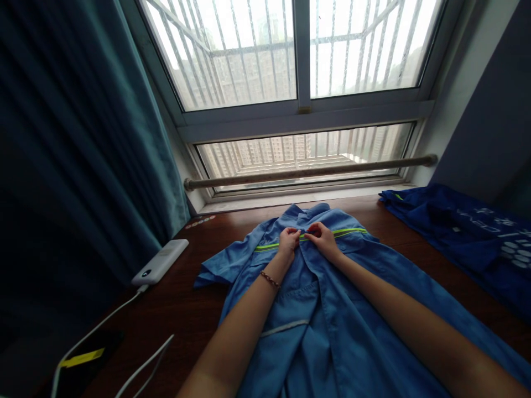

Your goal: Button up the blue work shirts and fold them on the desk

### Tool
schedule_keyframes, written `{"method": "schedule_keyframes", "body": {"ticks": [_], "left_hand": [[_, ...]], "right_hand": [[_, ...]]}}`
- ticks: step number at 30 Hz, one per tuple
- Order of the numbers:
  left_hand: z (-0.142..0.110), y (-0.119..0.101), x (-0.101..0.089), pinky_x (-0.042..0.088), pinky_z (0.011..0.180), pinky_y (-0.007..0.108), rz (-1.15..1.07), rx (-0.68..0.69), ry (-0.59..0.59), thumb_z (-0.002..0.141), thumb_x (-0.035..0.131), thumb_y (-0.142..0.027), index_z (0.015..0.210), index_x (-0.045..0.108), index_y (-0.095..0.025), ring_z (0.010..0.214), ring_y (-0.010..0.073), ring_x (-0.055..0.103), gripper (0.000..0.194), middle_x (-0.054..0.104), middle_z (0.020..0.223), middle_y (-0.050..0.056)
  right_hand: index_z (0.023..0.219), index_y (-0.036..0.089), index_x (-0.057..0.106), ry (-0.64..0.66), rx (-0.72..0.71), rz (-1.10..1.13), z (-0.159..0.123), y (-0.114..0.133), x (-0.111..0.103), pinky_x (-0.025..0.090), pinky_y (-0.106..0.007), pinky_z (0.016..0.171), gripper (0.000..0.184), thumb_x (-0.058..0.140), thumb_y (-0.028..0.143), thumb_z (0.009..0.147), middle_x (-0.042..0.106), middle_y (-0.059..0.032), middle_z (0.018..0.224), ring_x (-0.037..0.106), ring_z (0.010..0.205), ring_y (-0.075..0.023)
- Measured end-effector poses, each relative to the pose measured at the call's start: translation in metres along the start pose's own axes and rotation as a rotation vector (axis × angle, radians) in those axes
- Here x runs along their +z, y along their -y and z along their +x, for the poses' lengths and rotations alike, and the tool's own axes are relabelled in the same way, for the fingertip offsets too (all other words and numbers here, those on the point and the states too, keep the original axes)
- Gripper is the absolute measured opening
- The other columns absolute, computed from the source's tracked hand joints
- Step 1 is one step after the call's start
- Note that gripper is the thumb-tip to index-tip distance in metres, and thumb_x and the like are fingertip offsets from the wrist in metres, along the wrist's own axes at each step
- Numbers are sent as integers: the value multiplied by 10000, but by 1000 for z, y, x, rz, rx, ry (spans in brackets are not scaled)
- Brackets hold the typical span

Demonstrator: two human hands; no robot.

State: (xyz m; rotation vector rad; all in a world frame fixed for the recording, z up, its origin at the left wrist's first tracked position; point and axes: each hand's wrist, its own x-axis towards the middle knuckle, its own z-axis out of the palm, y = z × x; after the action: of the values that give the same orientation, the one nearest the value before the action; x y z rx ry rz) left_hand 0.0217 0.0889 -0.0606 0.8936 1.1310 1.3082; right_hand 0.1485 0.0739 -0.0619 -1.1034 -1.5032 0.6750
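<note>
A light blue work jacket (348,309) with a yellow-green and grey stripe across its chest lies spread out in front of me, collar toward the window. My left hand (289,241) pinches one front edge of it at the stripe, near the middle opening. Just to the right, my right hand (323,239) pinches the other front edge, fingertips almost meeting those of the left. Whatever small part sits between the fingertips is too small to make out. Below the hands the two front panels lie loosely, with folds.
On the brown wooden table (186,309), a white power bank (161,262) with a white cable (99,323) lies at left. A darker blue garment (468,237) rests at right. Behind are a metal rail (311,174) and a barred window; a blue curtain (91,110) hangs left.
</note>
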Motion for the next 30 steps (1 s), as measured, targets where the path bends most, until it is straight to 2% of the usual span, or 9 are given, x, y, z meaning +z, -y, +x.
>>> {"method": "schedule_keyframes", "body": {"ticks": [4, 7, 16, 20, 27, 30], "left_hand": [[-2, 3, 1, 359, 429, 152, 51, 121, 59, 658, 641, -152, 825, 459, -161, 409, 57, 476, 247, 517, 506, -70], [-2, 4, 1, 358, 441, 152, 87, 159, 87, 647, 647, -152, 852, 467, -158, 419, 59, 477, 273, 512, 497, -72], [2, 7, -4, 372, 466, 180, 101, 153, 231, 568, 694, -199, 914, 455, -151, 468, 84, 513, 423, 517, 556, -58], [5, 8, -5, 384, 489, 186, 83, 159, 282, 522, 700, -167, 928, 438, -156, 500, 87, 525, 483, 528, 591, -55], [7, 5, -8, 333, 440, 155, 100, 185, 343, 516, 667, -103, 938, 436, -169, 441, 43, 459, 485, 480, 596, -82], [5, 4, -7, 358, 463, 160, 121, 188, 406, 527, 651, -82, 968, 427, -175, 465, 49, 485, 504, 503, 628, -74]], "right_hand": [[716, 162, 541, 2, 85, 41, 2, -6, -2, 418, -251, 484, 361, 597, 515, 665, 576, -5, 600, 527, 497, -134], [691, 166, 524, 0, 100, 47, 2, -10, -3, 400, -243, 451, 383, 608, 536, 644, 560, 6, 568, 506, 459, -125], [689, 167, 532, 0, 114, 51, 1, -10, -1, 396, -231, 452, 350, 609, 506, 650, 565, -3, 579, 504, 481, -124], [668, 168, 529, 3, 136, 62, 3, -12, -1, 376, -220, 430, 341, 615, 497, 640, 541, 9, 547, 481, 456, -113], [602, 169, 523, 18, 192, 105, 5, -13, -1, 309, -207, 380, 326, 627, 478, 604, 480, 35, 458, 417, 406, -95], [593, 175, 504, 18, 220, 131, 7, -15, -2, 308, -212, 372, 330, 620, 483, 593, 477, 38, 449, 412, 391, -94]]}}
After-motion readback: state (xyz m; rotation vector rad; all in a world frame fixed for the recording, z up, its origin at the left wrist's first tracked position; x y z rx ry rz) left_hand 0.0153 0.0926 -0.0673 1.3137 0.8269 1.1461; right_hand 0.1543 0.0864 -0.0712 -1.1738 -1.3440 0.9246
